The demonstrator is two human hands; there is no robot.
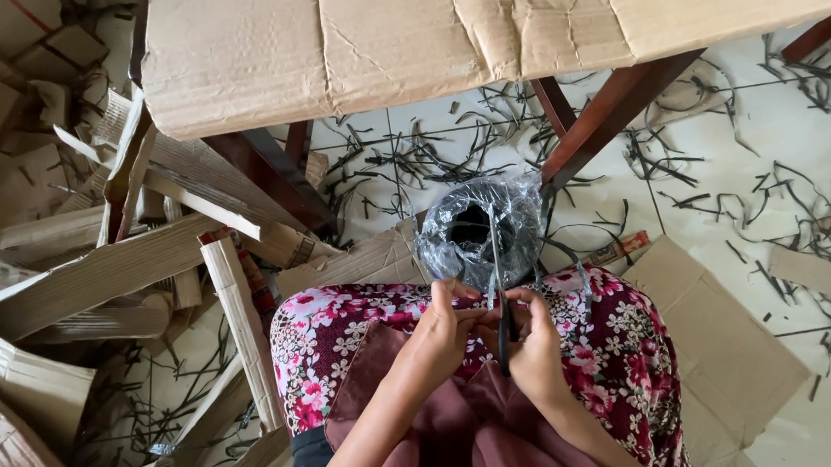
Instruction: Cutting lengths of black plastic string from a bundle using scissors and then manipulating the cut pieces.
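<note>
A black coil wrapped in clear plastic film [478, 234] rests at my knees, its hollow centre facing up. A thin black strand [495, 264] runs from it down to my hands. My left hand [444, 331] pinches the strand near my lap, fingers closed on it. My right hand [533, 343] is beside it, holding a dark, slender tool [505, 342] upright against the strand; what tool it is I cannot tell. Both hands rest above my flowered skirt [614, 342].
A large flattened cardboard sheet [348, 47] lies over a dark red wooden frame [613, 107]. Piles of folded cardboard strips [92, 268] fill the left. Black offcuts [767, 200] litter the white floor on the right, near another cardboard piece [733, 355].
</note>
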